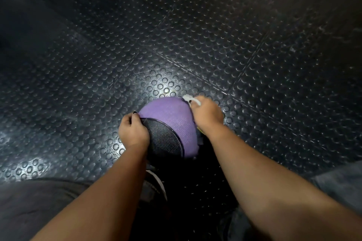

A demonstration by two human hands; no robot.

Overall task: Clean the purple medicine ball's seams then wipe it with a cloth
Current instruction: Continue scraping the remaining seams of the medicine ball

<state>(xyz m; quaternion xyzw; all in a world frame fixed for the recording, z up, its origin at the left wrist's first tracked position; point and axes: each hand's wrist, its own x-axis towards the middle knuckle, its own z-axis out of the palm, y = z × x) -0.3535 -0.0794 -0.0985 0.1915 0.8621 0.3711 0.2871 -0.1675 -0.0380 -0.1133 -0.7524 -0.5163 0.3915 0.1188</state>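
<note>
The purple medicine ball (170, 117) with a black textured panel sits on the dark studded floor, low in the middle of the head view. My left hand (133, 133) grips the ball's left side at the edge of the black panel, fingers curled over it. My right hand (206, 114) is on the ball's upper right side and holds a small white tool (191, 99), blurred, whose tip touches the ball near a seam. What kind of tool it is cannot be told.
Black rubber flooring (176, 45) with raised round studs spreads all around, with tile joints running diagonally. A dark shoe (154, 184) with a white sole is just below the ball. My legs in grey cloth fill the lower corners.
</note>
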